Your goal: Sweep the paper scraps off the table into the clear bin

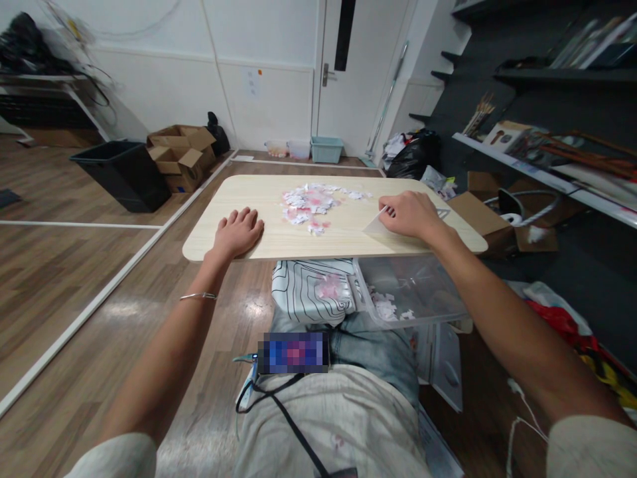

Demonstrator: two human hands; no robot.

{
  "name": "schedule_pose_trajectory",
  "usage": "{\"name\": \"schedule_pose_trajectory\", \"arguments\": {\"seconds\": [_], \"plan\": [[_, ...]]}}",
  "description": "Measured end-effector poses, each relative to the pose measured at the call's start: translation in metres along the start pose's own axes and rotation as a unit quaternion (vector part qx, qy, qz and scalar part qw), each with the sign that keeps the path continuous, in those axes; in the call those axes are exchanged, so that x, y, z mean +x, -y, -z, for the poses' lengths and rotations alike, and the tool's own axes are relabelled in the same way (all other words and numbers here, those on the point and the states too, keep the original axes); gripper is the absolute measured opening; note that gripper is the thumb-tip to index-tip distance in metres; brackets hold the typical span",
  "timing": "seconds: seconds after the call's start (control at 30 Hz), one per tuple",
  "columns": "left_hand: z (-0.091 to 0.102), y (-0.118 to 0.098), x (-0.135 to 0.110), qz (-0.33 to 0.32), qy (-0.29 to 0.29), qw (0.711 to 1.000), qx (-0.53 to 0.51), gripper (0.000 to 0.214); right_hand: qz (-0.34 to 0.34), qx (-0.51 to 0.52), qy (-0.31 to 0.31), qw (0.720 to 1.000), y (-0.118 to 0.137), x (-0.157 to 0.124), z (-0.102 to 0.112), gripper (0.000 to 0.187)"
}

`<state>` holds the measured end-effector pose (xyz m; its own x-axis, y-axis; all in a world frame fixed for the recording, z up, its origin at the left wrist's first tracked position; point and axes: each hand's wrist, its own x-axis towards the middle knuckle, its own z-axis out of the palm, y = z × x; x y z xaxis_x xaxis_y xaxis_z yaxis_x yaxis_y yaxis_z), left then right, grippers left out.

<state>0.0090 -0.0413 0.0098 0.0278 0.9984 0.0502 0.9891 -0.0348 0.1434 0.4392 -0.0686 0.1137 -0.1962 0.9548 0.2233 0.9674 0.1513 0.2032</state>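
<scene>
My left hand rests palm down on the left part of a pale wooden board table, holding nothing, its fingers slightly spread. Over the right part of the board, my right hand is closed around a thin, pale flat piece. One pointed corner sticks out to the left, and a slotted or cut-out end shows beyond the knuckles; its exact kind is unclear. Between my hands lies a loose pile of white and pink paper scraps, apart from both.
Under the board's near edge, a clear plastic bin holds some white scraps, beside a line-patterned cloth item with pink bits. A phone lies on my lap. A black trash bin stands left; an open cardboard box sits right.
</scene>
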Motion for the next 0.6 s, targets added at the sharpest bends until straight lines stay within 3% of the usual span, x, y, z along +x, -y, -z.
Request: {"name": "schedule_pose_trajectory", "arguments": {"seconds": [0.6], "plan": [[0.0048,-0.0036,-0.0034,0.014,0.002,0.999,-0.036,0.076,-0.001,-0.011,0.012,1.0,0.005,-0.008,0.0046,0.042]]}}
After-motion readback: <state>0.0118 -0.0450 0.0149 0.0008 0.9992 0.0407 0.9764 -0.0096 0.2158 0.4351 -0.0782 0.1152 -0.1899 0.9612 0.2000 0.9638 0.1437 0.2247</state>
